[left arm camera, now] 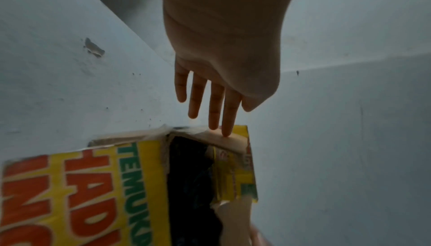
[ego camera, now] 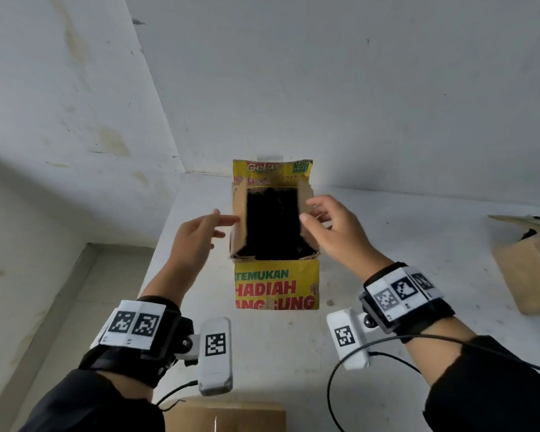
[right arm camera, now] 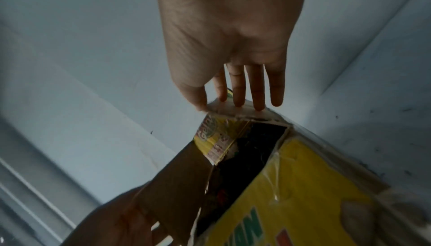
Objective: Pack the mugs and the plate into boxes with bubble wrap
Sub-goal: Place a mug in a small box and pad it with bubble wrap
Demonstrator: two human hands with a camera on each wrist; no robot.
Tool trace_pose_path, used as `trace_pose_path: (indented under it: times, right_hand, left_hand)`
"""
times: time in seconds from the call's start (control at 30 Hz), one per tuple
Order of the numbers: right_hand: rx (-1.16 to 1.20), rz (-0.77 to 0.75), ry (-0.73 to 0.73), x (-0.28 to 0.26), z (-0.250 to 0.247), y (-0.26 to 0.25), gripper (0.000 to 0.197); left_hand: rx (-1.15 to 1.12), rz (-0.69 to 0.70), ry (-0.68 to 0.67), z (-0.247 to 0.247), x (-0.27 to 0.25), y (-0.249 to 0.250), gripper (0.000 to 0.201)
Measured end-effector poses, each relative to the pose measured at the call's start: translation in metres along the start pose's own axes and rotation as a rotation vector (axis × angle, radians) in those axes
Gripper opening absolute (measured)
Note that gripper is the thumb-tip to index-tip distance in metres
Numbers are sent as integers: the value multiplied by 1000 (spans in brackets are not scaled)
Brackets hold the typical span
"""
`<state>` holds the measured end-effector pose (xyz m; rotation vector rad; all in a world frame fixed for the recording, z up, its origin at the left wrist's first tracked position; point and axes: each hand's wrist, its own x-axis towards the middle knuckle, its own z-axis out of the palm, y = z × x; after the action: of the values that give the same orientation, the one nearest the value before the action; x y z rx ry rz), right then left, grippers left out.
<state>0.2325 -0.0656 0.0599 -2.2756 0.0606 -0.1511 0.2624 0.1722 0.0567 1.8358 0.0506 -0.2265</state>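
**Both hands at the flaps of the open box**

We see the yellow printed box (ego camera: 276, 285) standing open on the white surface (ego camera: 402, 244), its inside dark, so we cannot tell what it holds. Our left hand (ego camera: 197, 241) reaches its straight, slightly spread fingers (left arm camera: 229, 113) to the left side flap (ego camera: 239, 219). Our right hand (ego camera: 334, 232) rests loosely spread fingers on the right flap (right arm camera: 235, 110), pinching nothing. A second brown box (ego camera: 530, 275) sits well apart at right.
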Motion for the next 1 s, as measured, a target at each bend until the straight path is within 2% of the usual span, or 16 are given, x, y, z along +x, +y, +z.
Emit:
trace_pose_path:
  times: [0.1, 0.2, 0.27, 0.4, 0.47, 0.53, 0.6, 0.63, 0.73, 0.8, 0.87, 0.93, 1.0]
  right_hand:
    - [-275, -73, -217, 6, 12, 3, 29]
    - [-507, -158, -350, 9, 14, 7, 36]
    - [-587, -210, -422, 9, 8, 7, 47]
    - [-633, -199, -692, 7, -6, 11, 61]
    - [-616, -234, -766, 3, -10, 19, 57]
    - [-430, -176, -716, -3, -11, 29, 63]
    - [-121, -34, -530, -8, -10, 33, 67]
    - [-14, -17, -406, -9, -8, 36, 66]
    - [33, -17, -109, -6, -5, 42, 59]
    - [66, 59, -52, 2, -3, 40, 63]
    - [53, 56, -17, 16, -2, 33, 72]
    - [29, -2, 18, 37, -2, 22, 79]
    - [42, -44, 4, 60, -3, 9, 85]
  left_hand:
    - [258, 126, -136, 13, 4, -15, 26]
    - [547, 296, -224, 14, 8, -29, 56]
    - [613, 300, -273, 7, 9, -32, 71]
    - [762, 379, -388, -6, 10, -40, 68]
    - [696, 383, -434, -9, 9, -44, 70]
    - [488, 311, -444, -10, 9, -41, 61]
    - [289, 189, -425, -8, 7, -31, 49]
    - [240, 149, -386, -5, 7, -27, 48]
    - [248, 120, -178, 8, 10, -24, 49]
    - [245, 93, -78, 16, 13, -28, 67]
    - [181, 16, -34, 21, 14, -33, 81]
    - [102, -37, -33, 24, 14, -36, 84]
    - [74, -35, -45, 25, 13, -37, 82]
